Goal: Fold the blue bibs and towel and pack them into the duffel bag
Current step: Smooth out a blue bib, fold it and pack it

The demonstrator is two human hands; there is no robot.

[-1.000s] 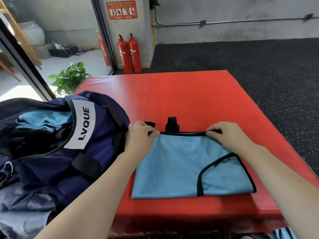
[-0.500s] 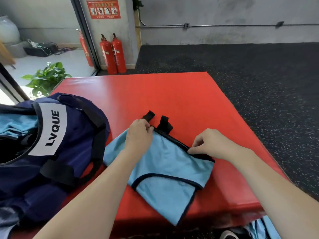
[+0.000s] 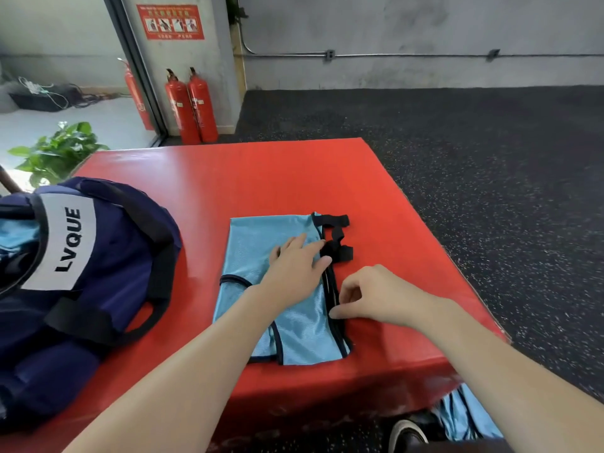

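The duffel bag (image 3: 108, 273) runs off the left edge, so its mouth and most of its body are out of sight; only a sliver of blue cloth (image 3: 16, 237) shows inside it, too little to tell what it is. The left hand (image 3: 294, 266) lies over the middle of the bib (image 3: 251, 250), hiding the fabric under the palm. The right hand (image 3: 376, 295) curls at the bib's black edge, and I cannot tell whether its fingertips actually grip the trim. More blue fabric (image 3: 464, 416) hangs below the mat (image 3: 261, 178), cut by the bottom edge, beside a partly seen shoe (image 3: 407, 434). The wall sign (image 3: 170, 21) is too small to read.
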